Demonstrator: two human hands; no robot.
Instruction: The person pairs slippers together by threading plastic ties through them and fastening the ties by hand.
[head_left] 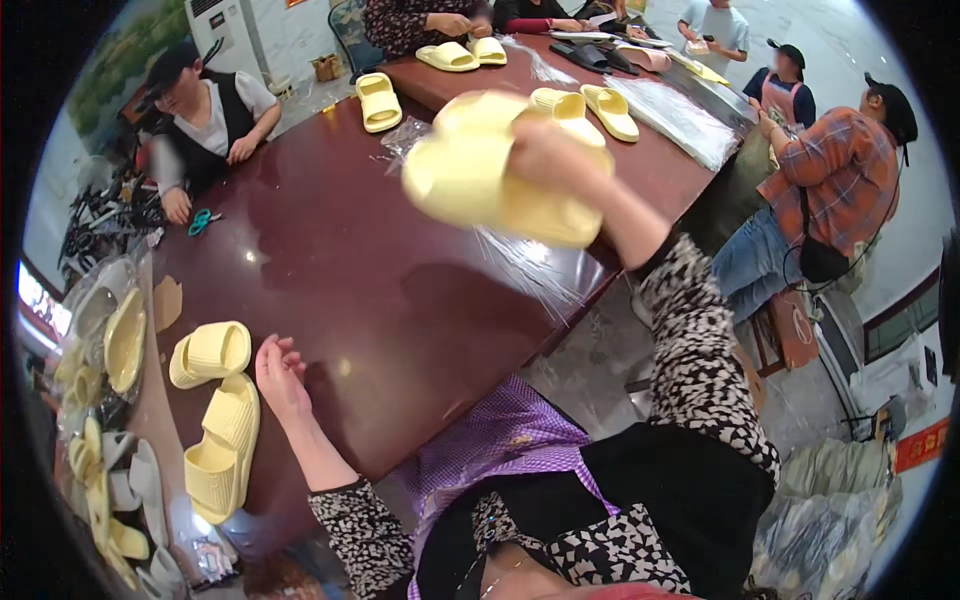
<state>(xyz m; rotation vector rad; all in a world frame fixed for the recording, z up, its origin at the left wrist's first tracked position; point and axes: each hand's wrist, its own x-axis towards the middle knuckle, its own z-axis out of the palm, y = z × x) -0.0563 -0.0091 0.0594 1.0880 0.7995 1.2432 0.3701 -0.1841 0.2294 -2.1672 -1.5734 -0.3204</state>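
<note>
My right hand (560,160) is raised over the far part of the table, closed around a pair of pale yellow slippers (455,185), slightly blurred by motion. My left hand (285,380) rests at the table's left side with loosely bent fingers and nothing in it. Just left of it lie a yellow slipper (210,353) and, nearer to me, more yellow slippers (225,440). Below the raised pair, a bundle of thin clear strips (530,270) is spread on the tabletop.
The dark red table (330,240) also bears more yellow slippers (378,103), scissors (203,222) and plastic sleeves (670,120). Bagged slippers (110,335) crowd the left edge. A person in a black vest (215,120) sits at left; others work around the far side.
</note>
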